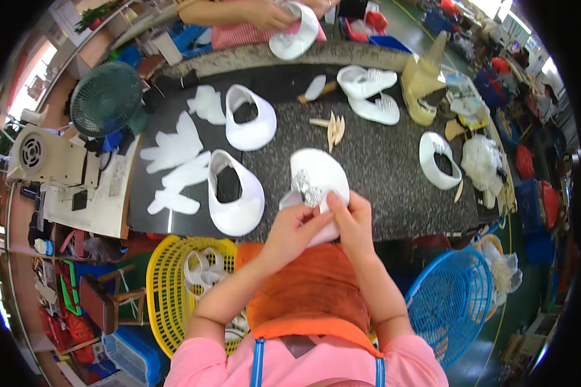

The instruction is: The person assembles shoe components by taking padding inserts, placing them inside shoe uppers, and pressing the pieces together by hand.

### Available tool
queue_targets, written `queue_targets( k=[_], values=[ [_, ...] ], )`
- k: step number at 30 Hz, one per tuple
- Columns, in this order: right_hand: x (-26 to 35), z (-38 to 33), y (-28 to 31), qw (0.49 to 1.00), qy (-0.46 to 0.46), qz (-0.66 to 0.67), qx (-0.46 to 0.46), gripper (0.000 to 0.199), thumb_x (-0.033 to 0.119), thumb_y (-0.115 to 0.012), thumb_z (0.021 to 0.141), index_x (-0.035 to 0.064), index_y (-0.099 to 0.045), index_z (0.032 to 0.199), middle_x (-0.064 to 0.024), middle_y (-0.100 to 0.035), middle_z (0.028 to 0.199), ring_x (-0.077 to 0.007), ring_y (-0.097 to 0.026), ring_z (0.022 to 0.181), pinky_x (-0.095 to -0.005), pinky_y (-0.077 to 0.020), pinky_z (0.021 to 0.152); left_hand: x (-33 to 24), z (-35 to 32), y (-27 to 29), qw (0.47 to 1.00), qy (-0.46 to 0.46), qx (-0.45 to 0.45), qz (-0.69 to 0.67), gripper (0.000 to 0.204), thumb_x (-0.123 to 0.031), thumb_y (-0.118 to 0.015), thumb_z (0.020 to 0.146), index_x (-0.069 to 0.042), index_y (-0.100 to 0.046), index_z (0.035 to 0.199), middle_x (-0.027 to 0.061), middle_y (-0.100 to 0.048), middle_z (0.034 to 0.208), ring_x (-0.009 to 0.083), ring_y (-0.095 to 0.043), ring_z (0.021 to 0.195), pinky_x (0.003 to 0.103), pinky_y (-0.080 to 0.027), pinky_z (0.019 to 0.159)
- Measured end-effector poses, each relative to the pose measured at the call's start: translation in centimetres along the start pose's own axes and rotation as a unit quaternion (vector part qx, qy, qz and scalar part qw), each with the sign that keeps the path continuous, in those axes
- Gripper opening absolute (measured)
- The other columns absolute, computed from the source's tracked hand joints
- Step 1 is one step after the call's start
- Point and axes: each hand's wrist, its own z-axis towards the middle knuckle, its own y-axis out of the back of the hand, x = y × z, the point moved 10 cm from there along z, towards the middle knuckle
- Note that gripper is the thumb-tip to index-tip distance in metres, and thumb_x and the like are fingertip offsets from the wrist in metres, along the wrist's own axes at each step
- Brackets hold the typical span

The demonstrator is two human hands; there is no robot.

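Both hands, left [295,227] and right [348,216], pinch the white upper [317,177]; probably light, soft; hold its edges, not the sparkly ornament [308,187].

a white shoe upper [318,177] with a sparkly silver ornament lies at the dark table's near edge, pinched by fingers.

pink short sleeves | orange apron, perhaps | blue straps | bare forearms

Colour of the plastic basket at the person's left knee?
Yellow plastic mesh basket; head view shows it.
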Motion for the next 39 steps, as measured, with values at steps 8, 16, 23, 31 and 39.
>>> queue_targets(
  k=[8, 16, 23, 31, 39],
  values=[
    [4.1, -1.8, 0.0, 0.931, 0.222, -0.288, -0.042, 0.015, 0.010, -0.064, 0.087, -0.0023, -0.059, 0.082, -0.0040, -0.059, 0.068, -0.0053, -0.050, 0.063, -0.0237, -0.0405, 0.054, 0.5, 0.2, -1.2, 0.965, 0.059, 0.066, -0.246, 0.017, -0.012, -0.067, 0.086, -0.003, -0.066, 0.100, 0.0001, -0.066, 0.089, 0.0056, -0.059, 0.077, 0.022, -0.047, 0.066],
    [3.0, -2.2, 0.5, 0.969, 0.158, -0.190, -0.022, 0.014, 0.009, -0.067, 0.086, -0.0018, -0.058, 0.085, -0.0036, -0.064, 0.076, -0.0062, -0.057, 0.070, -0.0217, -0.0450, 0.060, 1.9, 0.3, -2.5, 0.915, 0.122, 0.126, -0.363, 0.022, -0.012, -0.066, 0.087, -0.001, -0.063, 0.106, 0.0045, -0.066, 0.100, 0.0118, -0.062, 0.091, 0.027, -0.049, 0.080],
    [1.6, -3.0, -0.1, 0.986, 0.120, -0.113, -0.009, 0.014, 0.005, -0.065, 0.087, -0.0013, -0.056, 0.096, -0.0042, -0.064, 0.087, -0.0063, -0.059, 0.077, -0.0206, -0.0470, 0.067, 0.1, 0.1, -1.1, 0.895, 0.028, 0.024, -0.445, 0.026, -0.013, -0.063, 0.089, 0.001, -0.058, 0.111, 0.0071, -0.064, 0.103, 0.0119, -0.062, 0.091, 0.028, -0.050, 0.081],
    [9.1, -2.8, -0.9, 0.845, 0.397, -0.359, 0.001, 0.017, -0.005, -0.067, 0.072, 0.0019, -0.064, 0.087, -0.0103, -0.060, 0.081, -0.0231, -0.060, 0.069, -0.0314, -0.0479, 0.059, -2.0, -1.1, 4.2, 0.988, -0.112, -0.104, -0.010, 0.017, -0.007, -0.067, 0.080, -0.006, -0.060, 0.096, 0.0053, -0.061, 0.091, 0.0196, -0.061, 0.088, 0.031, -0.048, 0.078],
    [0.4, -2.4, -1.7, 0.677, 0.396, -0.551, 0.285, 0.036, 0.015, -0.056, 0.079, 0.0021, -0.059, 0.112, -0.0121, -0.060, 0.110, -0.0274, -0.059, 0.102, -0.0367, -0.0486, 0.087, -3.0, 0.1, -2.6, 0.890, -0.329, 0.065, 0.310, 0.045, -0.012, -0.073, 0.074, -0.002, -0.054, 0.114, 0.0149, -0.058, 0.111, 0.0349, -0.055, 0.105, 0.043, -0.044, 0.094]
  ],
)
